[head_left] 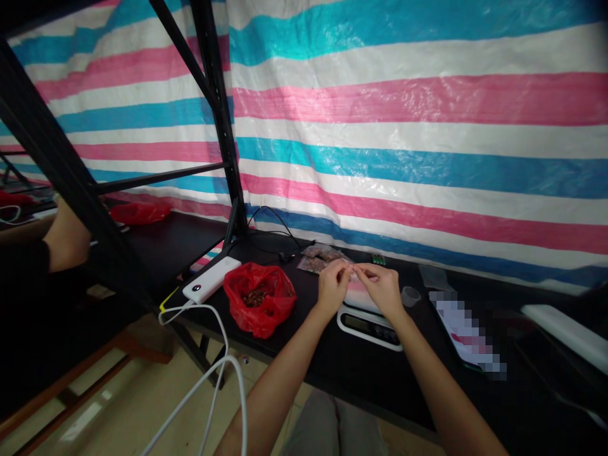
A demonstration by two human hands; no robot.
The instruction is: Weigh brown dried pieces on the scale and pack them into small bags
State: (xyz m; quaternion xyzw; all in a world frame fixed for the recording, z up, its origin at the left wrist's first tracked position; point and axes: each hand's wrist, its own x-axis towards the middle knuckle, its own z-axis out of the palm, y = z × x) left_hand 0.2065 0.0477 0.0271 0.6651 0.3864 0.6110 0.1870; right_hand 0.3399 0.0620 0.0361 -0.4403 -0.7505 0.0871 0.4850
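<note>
My left hand [332, 285] and my right hand [382, 286] meet above a white digital scale [368, 323] on the black table [332, 367]. The fingers of both are pinched together on a small clear packet [354, 273] held between them. What is inside the packet is too small to make out. Just behind my hands lie several small filled packets [320, 256]. To the left of my left hand sits an open red plastic bag [259, 297] with brown pieces inside.
A white power bank [211, 278] with white cables lies at the table's left end. A small clear cup [410, 295] and a blurred paper [468, 335] are to the right. A black shelf frame [223, 126] stands left; another person's arm [66, 237] shows at far left.
</note>
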